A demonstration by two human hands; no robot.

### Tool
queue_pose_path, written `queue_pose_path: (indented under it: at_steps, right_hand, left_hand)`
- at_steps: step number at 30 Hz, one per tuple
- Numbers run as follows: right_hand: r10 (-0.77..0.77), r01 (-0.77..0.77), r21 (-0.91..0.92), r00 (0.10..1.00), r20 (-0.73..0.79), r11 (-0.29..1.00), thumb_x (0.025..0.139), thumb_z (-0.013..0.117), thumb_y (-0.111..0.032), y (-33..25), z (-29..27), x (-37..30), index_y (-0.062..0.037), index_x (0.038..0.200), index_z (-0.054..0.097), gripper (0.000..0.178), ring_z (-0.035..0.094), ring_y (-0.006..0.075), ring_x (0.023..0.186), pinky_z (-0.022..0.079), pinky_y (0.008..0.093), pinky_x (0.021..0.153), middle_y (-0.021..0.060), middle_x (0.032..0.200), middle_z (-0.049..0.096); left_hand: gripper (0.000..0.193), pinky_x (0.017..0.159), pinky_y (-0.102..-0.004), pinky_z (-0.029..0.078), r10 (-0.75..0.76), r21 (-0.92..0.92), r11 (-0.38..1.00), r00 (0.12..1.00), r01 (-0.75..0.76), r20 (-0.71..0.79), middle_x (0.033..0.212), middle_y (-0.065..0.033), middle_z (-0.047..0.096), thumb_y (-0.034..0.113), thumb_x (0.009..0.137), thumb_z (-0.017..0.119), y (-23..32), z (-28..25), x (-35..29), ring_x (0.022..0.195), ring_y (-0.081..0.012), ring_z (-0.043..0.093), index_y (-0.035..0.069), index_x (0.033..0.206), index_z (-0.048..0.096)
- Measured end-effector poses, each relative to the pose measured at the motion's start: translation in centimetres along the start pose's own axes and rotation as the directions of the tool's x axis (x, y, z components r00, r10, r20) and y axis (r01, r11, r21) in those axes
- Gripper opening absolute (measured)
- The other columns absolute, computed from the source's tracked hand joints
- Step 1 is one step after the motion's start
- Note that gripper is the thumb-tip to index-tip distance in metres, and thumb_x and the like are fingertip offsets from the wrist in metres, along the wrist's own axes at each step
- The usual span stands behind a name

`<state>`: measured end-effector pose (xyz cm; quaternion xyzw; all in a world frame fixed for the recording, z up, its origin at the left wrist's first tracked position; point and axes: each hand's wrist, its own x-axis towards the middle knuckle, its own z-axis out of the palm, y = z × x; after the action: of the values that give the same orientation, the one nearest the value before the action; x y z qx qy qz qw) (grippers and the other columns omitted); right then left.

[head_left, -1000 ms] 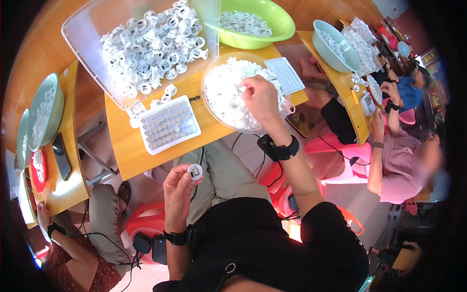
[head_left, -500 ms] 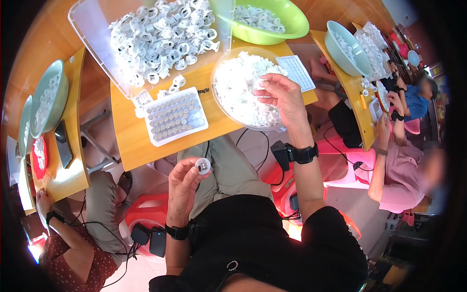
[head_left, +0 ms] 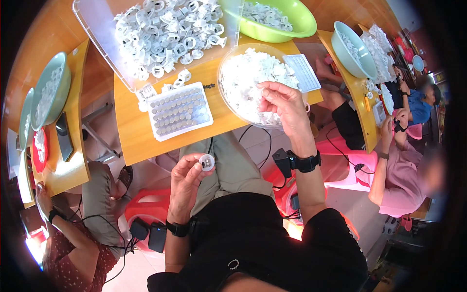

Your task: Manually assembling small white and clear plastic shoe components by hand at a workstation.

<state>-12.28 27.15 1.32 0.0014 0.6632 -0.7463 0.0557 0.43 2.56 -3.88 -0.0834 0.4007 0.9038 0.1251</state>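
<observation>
Between thumb and fingers, my left hand (head_left: 186, 180) holds a small round white plastic part (head_left: 206, 162) above my lap. Its visible face has a dark slot and metal-looking pieces. My right hand (head_left: 288, 108) is over the near right side of a clear bowl (head_left: 222, 86) heaped with small white pieces (head_left: 250, 80). Its thumb and forefinger are pinched together; what they hold, if anything, cannot be made out. Left of the bowl, a white tray (head_left: 162, 138) on the table carries rows of small grey discs (head_left: 171, 116).
Behind the tray stands a clear box (head_left: 93, 35) full of white ring-shaped parts (head_left: 170, 34). A lime-green bowl (head_left: 292, 35) and another white tray (head_left: 302, 73) lie at the right. People work at side tables (head_left: 78, 173), with pale green bowls (head_left: 62, 92). Cables hang below the table.
My right hand's fingers have drawn closer together over the bowl, and the white piece earlier at its fingertips is no longer distinct. The left hand still holds the round part. The view has shifted slightly.
</observation>
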Motion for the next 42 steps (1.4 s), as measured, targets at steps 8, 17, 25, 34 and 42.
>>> queue_pose_path:
  at_steps: [8,17,25,34,42]
  right_hand:
    - [0.056,-0.050,-0.054,0.991,0.122,0.997,0.086,0.056,-0.007,-1.4,4.5,-2.7,0.0007,0.098,0.060,0.015,0.060,0.0119,0.062,0.052,0.0240,0.058,0.0045,0.077,0.059]
    - [0.145,-0.150,0.004,0.963,0.228,0.989,0.085,0.058,-0.002,0.0,6.3,-3.7,0.0045,0.094,0.060,0.012,0.064,0.0155,0.066,0.054,0.0236,0.059,0.0062,0.080,0.060]
    - [0.077,-0.039,-0.150,0.963,0.260,0.988,0.086,0.058,-0.005,0.6,6.9,-4.1,0.0048,0.094,0.061,0.013,0.064,0.0142,0.066,0.053,0.0229,0.059,0.0074,0.078,0.062]
    - [0.192,-0.262,0.143,0.906,0.377,0.954,0.085,0.059,-0.008,1.4,7.1,-4.6,0.0036,0.095,0.062,0.016,0.064,0.0154,0.067,0.054,0.0253,0.062,0.0091,0.077,0.063]
    - [0.155,-0.241,0.143,0.880,0.448,0.960,0.081,0.058,-0.001,2.3,7.7,-5.2,0.0021,0.096,0.061,0.015,0.058,0.0090,0.070,0.049,0.0213,0.060,0.0048,0.085,0.060]
  left_hand:
    - [0.018,0.078,-0.0293,0.051,0.019,-0.053,0.998,0.999,-0.018,0.028,0.099,-0.0075,0.061,0.011,0.088,0.057,0.3,0.6,0.2,0.088,-0.0164,0.060,0.003,0.103,0.057]
    - [0.018,0.079,-0.0296,0.050,0.006,-0.085,0.996,1.000,-0.004,0.022,0.097,-0.0053,0.061,0.012,0.089,0.056,0.2,0.7,0.2,0.089,-0.0140,0.059,0.003,0.103,0.058]
    - [0.018,0.080,-0.0300,0.051,0.023,-0.110,0.994,1.000,-0.022,0.009,0.098,-0.0059,0.061,0.012,0.089,0.055,0.3,0.3,0.2,0.090,-0.0143,0.059,0.002,0.104,0.058]
    - [0.018,0.079,-0.0298,0.052,0.002,-0.133,0.991,1.000,-0.002,0.000,0.099,-0.0069,0.061,0.013,0.090,0.054,0.4,-0.3,0.4,0.088,-0.0153,0.061,0.001,0.104,0.058]
    - [0.019,0.078,-0.0291,0.052,0.013,-0.127,0.992,1.000,-0.011,0.022,0.100,-0.0075,0.060,0.012,0.091,0.052,0.4,-0.2,0.3,0.089,-0.0154,0.060,0.001,0.105,0.057]
